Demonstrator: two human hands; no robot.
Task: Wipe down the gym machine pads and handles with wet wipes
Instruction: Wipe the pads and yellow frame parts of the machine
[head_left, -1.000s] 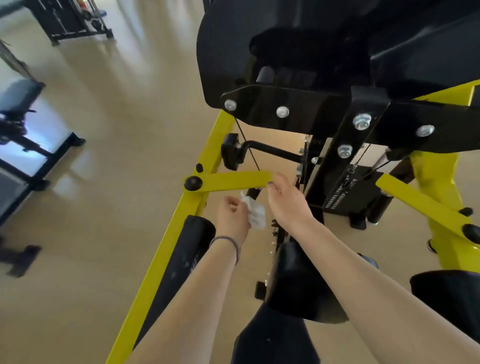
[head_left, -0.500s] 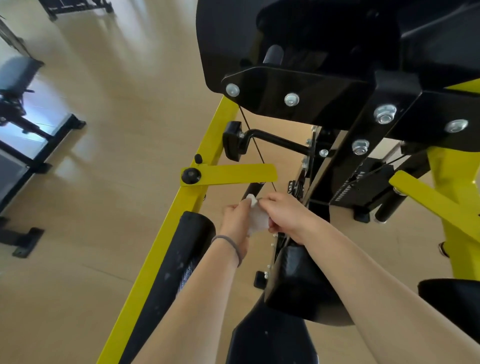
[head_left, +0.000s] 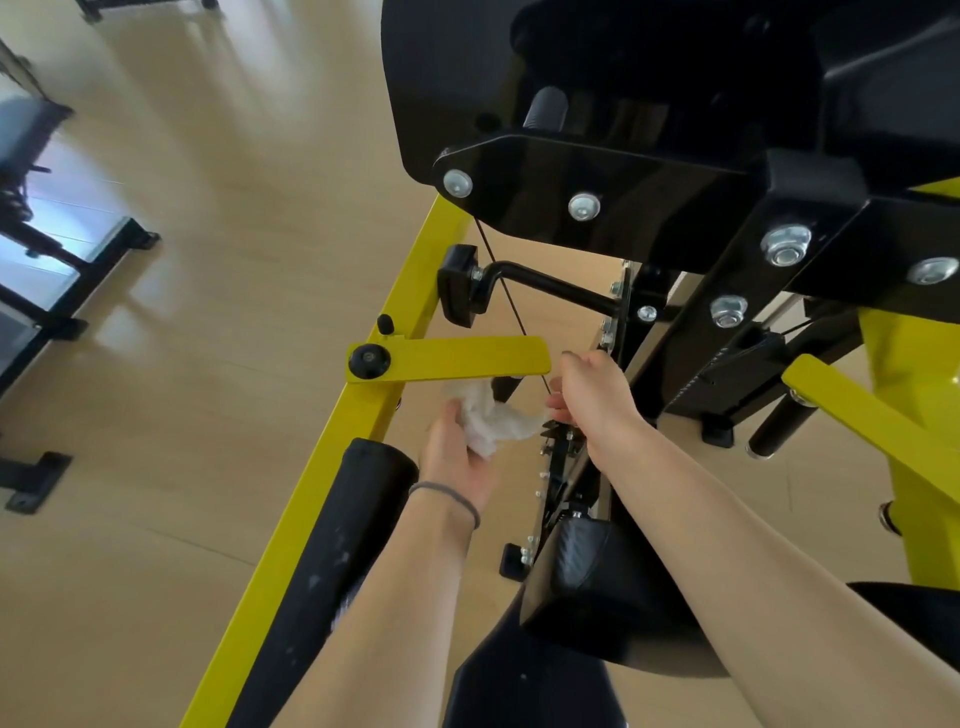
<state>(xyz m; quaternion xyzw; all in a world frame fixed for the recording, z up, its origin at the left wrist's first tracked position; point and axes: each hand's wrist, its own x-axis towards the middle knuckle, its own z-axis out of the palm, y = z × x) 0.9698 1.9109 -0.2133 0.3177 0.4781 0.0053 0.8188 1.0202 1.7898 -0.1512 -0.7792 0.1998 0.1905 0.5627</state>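
Observation:
A crumpled white wet wipe (head_left: 493, 422) is stretched between both hands, just below the yellow lever arm (head_left: 452, 358) of the black and yellow gym machine. My left hand (head_left: 460, 457) grips its bunched left end. My right hand (head_left: 592, 395) pinches its right corner with thumb and fingertips. A long black roller pad (head_left: 332, 561) runs along the yellow frame tube (head_left: 332, 467) under my left forearm. A black seat pad (head_left: 587, 587) lies below my right forearm. A large black pad (head_left: 519, 67) hangs overhead.
A black crank handle with a knob (head_left: 460, 283) juts out above the lever. A thin cable (head_left: 511, 306) runs down past the wipe. A toothed adjuster rail (head_left: 558, 452) sits under my right hand. Another yellow lever (head_left: 872, 415) is at right. Other machines (head_left: 31, 223) stand at left on the wooden floor.
My hands, close together on the bunched wipe half a second ago, have drawn apart and stretched it out. One second ago my right hand was off the wipe, near the lever.

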